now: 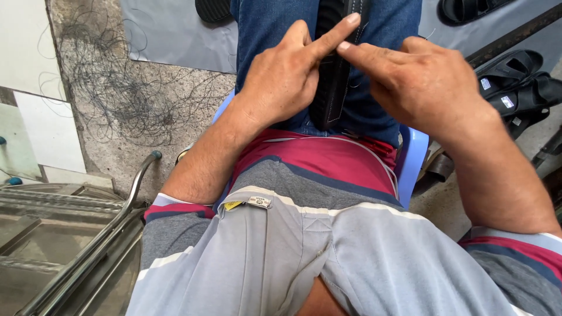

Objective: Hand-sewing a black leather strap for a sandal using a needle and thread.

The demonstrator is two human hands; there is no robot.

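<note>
left hand (281,79) | upper centre, fingers spread, index pressing black strap (333,76) on lap | right hand (421,82) | beside it, fingertips on strap, nothing gripped | sandals (515,82) upper right

Black stitched shoe sole (335,76), upright between knees

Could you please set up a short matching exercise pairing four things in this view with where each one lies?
Things:
1. black stitched leather strap
2. tangle of thin dark wire
3. pair of black sandals
4. curved metal rail

Places:
A. lower left corner
B. on the lap, between both hands
C. right edge, on the floor
D. upper left, on concrete

Pairs: 1-B, 2-D, 3-C, 4-A
</note>
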